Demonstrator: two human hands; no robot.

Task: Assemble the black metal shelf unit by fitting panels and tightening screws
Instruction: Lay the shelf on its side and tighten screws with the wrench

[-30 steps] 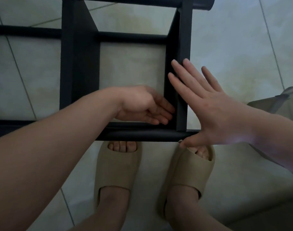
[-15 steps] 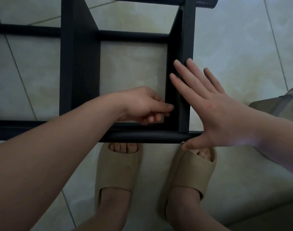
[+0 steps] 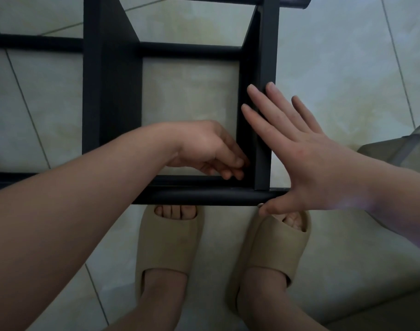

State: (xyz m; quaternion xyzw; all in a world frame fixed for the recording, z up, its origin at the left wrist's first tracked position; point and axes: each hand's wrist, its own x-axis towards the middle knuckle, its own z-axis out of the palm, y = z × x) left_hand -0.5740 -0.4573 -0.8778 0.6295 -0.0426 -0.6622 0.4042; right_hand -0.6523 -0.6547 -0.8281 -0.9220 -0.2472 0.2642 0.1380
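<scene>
Fingers (image 3: 264, 115) of the right hand (image 3: 307, 163) lie straight and slightly spread, flat on the side panel (image 3: 267, 56), with the thumb against the front rail (image 3: 204, 197). The left hand (image 3: 204, 149) curls at the panel's inner face; I cannot tell whether it is pinching anything. The black shelf unit (image 3: 111, 91) stands on the tiled floor (image 3: 335, 68), its rails running left to right.

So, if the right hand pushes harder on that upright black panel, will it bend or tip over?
Probably stiff: the panel looks like straight, flat metal. It likely will not tip, since it meets the front rail and a rear bar. The whole frame might slide on the smooth tiles.
</scene>
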